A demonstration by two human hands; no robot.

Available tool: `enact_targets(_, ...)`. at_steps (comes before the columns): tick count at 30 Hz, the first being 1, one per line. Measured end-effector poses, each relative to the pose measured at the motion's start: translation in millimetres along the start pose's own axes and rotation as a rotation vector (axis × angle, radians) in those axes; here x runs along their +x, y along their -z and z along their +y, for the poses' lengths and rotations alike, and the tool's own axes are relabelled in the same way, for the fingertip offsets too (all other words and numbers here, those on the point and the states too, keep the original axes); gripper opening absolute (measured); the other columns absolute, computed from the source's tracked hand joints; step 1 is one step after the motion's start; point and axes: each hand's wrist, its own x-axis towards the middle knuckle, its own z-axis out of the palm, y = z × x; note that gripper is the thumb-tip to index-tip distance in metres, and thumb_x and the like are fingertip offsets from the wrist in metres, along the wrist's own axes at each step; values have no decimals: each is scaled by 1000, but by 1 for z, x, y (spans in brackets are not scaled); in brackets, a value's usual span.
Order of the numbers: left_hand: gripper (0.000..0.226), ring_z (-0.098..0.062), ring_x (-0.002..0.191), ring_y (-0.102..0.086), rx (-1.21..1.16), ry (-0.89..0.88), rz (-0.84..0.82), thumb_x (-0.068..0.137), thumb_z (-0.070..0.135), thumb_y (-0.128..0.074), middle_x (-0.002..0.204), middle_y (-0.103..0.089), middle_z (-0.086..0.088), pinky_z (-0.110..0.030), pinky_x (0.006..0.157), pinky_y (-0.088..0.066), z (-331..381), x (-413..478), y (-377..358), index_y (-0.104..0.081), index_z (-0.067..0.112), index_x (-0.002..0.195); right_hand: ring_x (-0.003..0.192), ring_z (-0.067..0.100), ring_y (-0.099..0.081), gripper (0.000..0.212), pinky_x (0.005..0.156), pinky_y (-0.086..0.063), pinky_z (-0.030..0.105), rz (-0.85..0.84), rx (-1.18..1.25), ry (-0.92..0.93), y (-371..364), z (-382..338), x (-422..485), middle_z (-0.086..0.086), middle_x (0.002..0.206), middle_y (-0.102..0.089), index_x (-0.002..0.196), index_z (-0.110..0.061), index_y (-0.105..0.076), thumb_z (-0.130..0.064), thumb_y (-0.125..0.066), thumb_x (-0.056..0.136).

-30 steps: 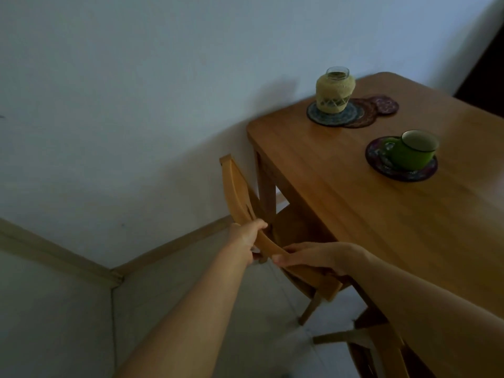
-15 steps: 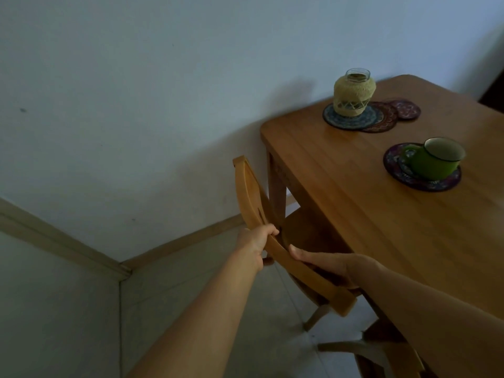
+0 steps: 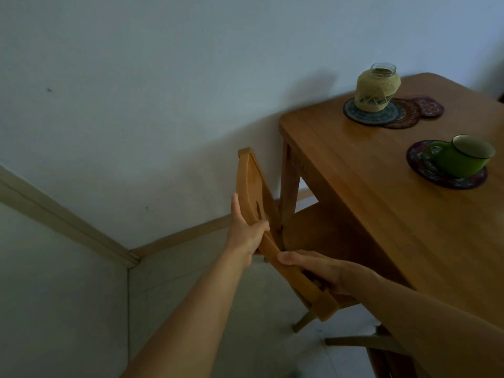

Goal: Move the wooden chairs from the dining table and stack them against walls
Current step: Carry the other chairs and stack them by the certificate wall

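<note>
Here, in a dim corner of a room, a person grips a wooden chair [image 3: 255, 197] with both bare hands at the left end of a wooden dining table [image 3: 381, 227]. The chair sits at the centre of the frame, its curved top rail running diagonally from upper left to lower right and its seat in shadow under the table top. The left hand [image 3: 245, 231] holds the rail near its middle, thumb laid up along the outer face and fingers curled over the inner edge. The right hand [image 3: 317, 271] clasps the same rail lower down, thumb on top and fingers hidden behind the wood. One chair leg [image 3: 302, 321] reaches the pale floor [image 3: 81, 309] at lower centre.

On the table, at upper right, a glass jar wrapped in twine [image 3: 377, 87] stands upright on a round blue-grey coaster [image 3: 354, 113]; only its clear neck is bare, and what it contains cannot be told. Two dark red coasters [image 3: 429, 106] overlap just to the right of it. Nearer the right edge, a green enamel mug [image 3: 461, 158] stands on a dark patterned coaster [image 3: 447, 181], handle to the left; only its pale inner wall shows.

A white wall [image 3: 163, 91] fills the upper left, with a beige skirting board [image 3: 68, 225] meeting in a corner below. Part of another wooden chair [image 3: 362, 341] shows at lower right.
</note>
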Motion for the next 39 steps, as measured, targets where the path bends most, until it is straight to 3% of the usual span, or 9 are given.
enact_targets(7,102,-24,89,-59,-19,4,-4,83,-1,-64,150,-35,-8,-37,52,-53,0,2,79,-6,53,148,100,26,-65,86,80,-54,39,67,56,35,-79,-30,24,8,110,-66,110,-31,-57,-83,-72,43)
enact_targets(11,99,-30,95,-59,-23,26,20,82,-2,-63,145,-41,-8,-42,57,-54,-7,-2,135,-11,48,149,98,26,-64,111,75,-52,37,90,55,20,-135,-46,39,9,110,-65,129,-23,-50,-86,-70,39)
enact_targets(17,94,-26,80,-58,-44,94,117,85,1,-64,143,-42,-15,-37,49,-47,-33,-10,209,-9,41,151,65,12,-60,104,56,-44,26,68,47,28,-218,-68,54,0,81,-64,116,-19,-54,-87,-65,38)
enact_targets(19,93,-31,91,-60,-64,123,162,85,1,-64,143,-42,-18,-39,54,-49,-43,-12,233,-9,41,150,54,7,-57,102,50,-41,23,52,31,43,-246,-72,60,-5,70,-63,110,-21,-58,-91,-63,36)
enact_targets(23,91,-39,117,-53,-107,146,243,86,1,-64,147,-38,-18,-51,89,-51,-65,-17,279,-11,38,150,75,14,-63,113,56,-48,23,43,48,16,-300,-79,74,-3,90,-65,123,-27,-49,-93,-63,33)
enact_targets(27,88,-38,122,-50,-153,147,309,88,7,-67,149,-36,-17,-55,98,-47,-89,-22,330,-13,34,151,70,10,-63,114,41,-48,14,15,84,4,-356,-89,86,-5,93,-64,126,-28,-45,-90,-67,33)
enact_targets(32,88,-38,126,-47,-194,174,400,87,12,-70,149,-37,-16,-57,101,-44,-118,-33,394,-12,31,152,89,17,-60,123,63,-46,30,-56,140,-29,-428,-102,104,1,120,-61,146,-23,-37,-81,-74,44)
enact_targets(35,85,-38,123,-49,-203,198,437,89,12,-67,146,-41,-18,-57,100,-44,-133,-40,427,-12,30,151,119,28,-54,122,83,-42,38,-53,129,-45,-465,-108,110,6,138,-53,149,-22,-31,-78,-74,50)
enact_targets(39,84,-38,120,-51,-208,214,468,90,14,-66,142,-43,-19,-56,99,-45,-152,-49,465,-11,30,151,119,29,-54,116,91,-47,42,-71,210,-68,-507,-113,117,8,138,-53,148,-19,-29,-66,-81,55)
